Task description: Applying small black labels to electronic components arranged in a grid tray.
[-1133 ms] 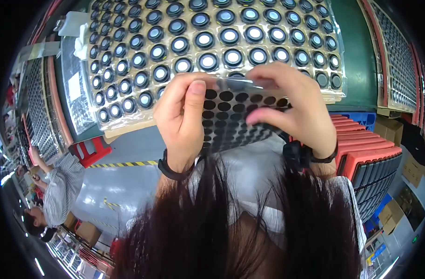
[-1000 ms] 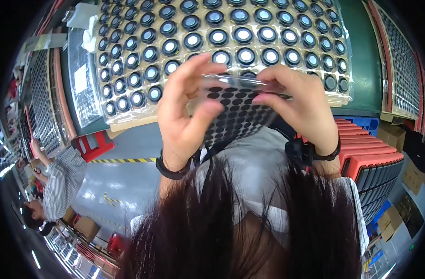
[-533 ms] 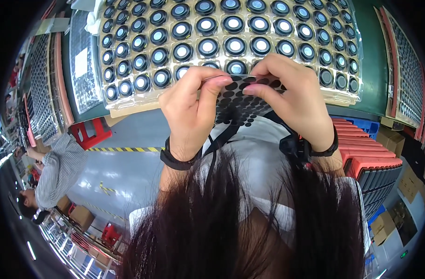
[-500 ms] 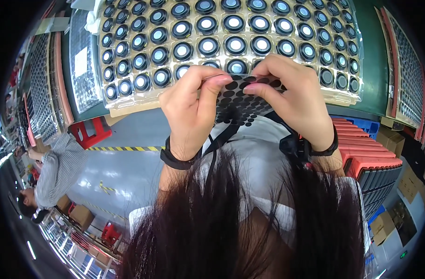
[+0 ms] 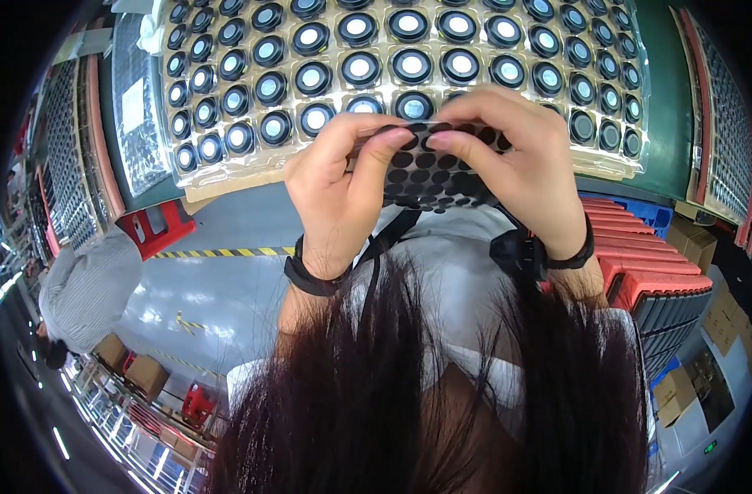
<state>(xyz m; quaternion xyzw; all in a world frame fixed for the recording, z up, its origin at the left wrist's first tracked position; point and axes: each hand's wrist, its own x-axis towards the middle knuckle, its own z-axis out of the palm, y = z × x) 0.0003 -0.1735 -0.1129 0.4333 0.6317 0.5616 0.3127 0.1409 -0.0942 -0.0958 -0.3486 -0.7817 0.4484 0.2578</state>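
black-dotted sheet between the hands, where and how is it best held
The black-dotted sheet is probably best pinched along its upper edge, left hand from the left and right hand from the right, thumbs on the near face: it looks thin and hangs down from that edge.

Workshop surroundings, seen past the fingers (image 5: 479,107)
Below-left of the fingers we note a glossy grey floor (image 5: 240,296) with yellow-black striped tape (image 5: 195,253) and a red plastic stool (image 5: 178,224); farther out that way, shelving (image 5: 116,416) and bright strip lights (image 5: 60,443). Right of the fingers, we record the green tabletop (image 5: 664,115); lower right, cardboard boxes (image 5: 676,393).
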